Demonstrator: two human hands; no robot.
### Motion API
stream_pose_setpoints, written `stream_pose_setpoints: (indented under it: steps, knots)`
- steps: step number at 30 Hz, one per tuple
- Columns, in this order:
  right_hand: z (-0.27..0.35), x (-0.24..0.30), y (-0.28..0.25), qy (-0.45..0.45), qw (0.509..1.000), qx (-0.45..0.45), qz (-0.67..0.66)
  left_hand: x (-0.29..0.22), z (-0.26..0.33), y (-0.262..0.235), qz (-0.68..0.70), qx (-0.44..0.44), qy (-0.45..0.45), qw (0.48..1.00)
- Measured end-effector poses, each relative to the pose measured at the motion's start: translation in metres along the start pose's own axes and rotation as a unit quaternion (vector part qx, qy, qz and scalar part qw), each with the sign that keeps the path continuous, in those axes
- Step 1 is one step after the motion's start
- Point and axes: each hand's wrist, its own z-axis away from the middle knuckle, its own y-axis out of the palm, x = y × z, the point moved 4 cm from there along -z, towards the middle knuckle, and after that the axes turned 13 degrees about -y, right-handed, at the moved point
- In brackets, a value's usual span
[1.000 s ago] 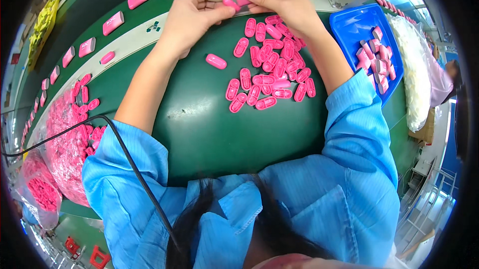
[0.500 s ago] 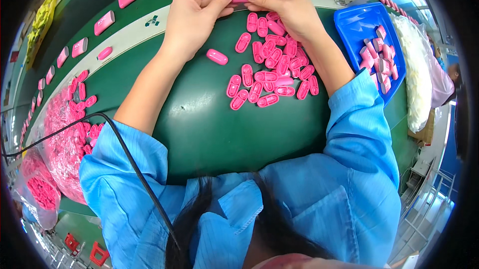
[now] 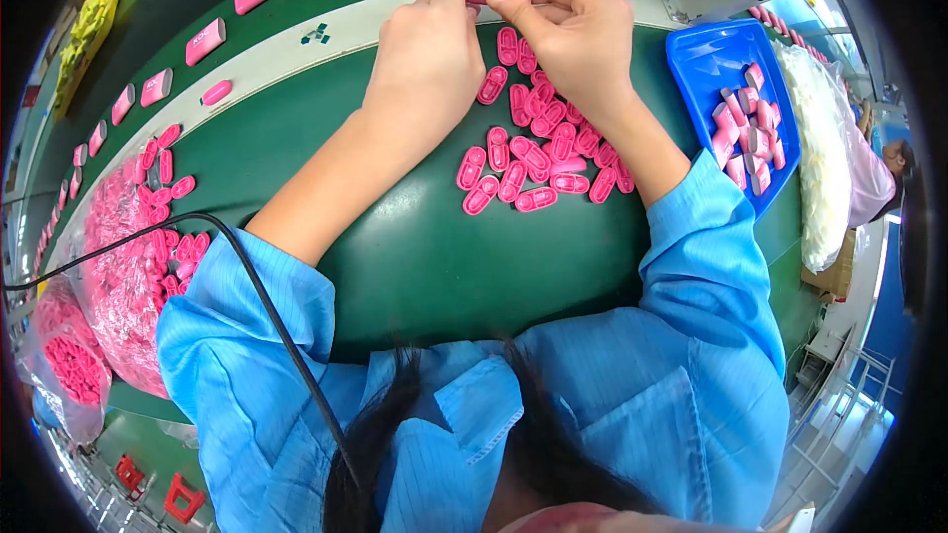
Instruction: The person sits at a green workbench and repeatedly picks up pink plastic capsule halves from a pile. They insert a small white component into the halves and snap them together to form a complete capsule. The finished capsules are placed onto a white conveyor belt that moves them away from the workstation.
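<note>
Light gleams on a green worktable (image 3: 444,271) bordered by a pale strip (image 3: 272,57) in a busy workroom, where red stools (image 3: 184,499) stand on green flooring at lower left and a blue panel (image 3: 894,311) rises at far right.

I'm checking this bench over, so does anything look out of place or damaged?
One pink piece lies alone on the pale rail at left, apart from the loose pink pile, so it looks stray. Dark green patches also mark that rail; I can't tell whether that's damage.
</note>
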Motion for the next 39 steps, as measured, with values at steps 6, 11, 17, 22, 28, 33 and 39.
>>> stream_pose_setpoints:
  steps: [6, 11, 17, 22, 28, 33, 39]
  knots:
    - [-0.010, -0.035, -0.012, 0.098, 0.974, 0.032, -0.202, 0.021, -0.024, -0.010, 0.294, 0.149, -0.107, 0.938]
    - [-0.009, -0.034, -0.013, 0.099, 0.976, 0.051, -0.188, 0.023, -0.023, -0.006, 0.307, 0.158, -0.162, 0.924]
    - [-0.008, -0.035, -0.014, 0.092, 0.976, 0.059, -0.187, 0.022, -0.021, -0.006, 0.250, 0.150, -0.112, 0.950]
    - [-0.007, -0.023, -0.004, 0.082, 0.961, 0.078, -0.251, 0.011, -0.014, -0.008, 0.080, 0.095, -0.029, 0.992]
    - [-0.044, -0.046, 0.002, 0.054, 0.991, 0.108, -0.053, 0.002, -0.027, -0.030, 0.035, -0.020, 0.051, 0.998]
    - [-0.078, -0.075, 0.012, -0.055, 0.984, 0.067, 0.156, -0.012, 0.005, -0.054, -0.137, 0.145, 0.024, 0.980]
    - [-0.092, -0.093, -0.015, -0.124, 0.908, 0.076, 0.393, -0.005, 0.034, -0.043, -0.184, 0.196, 0.012, 0.963]
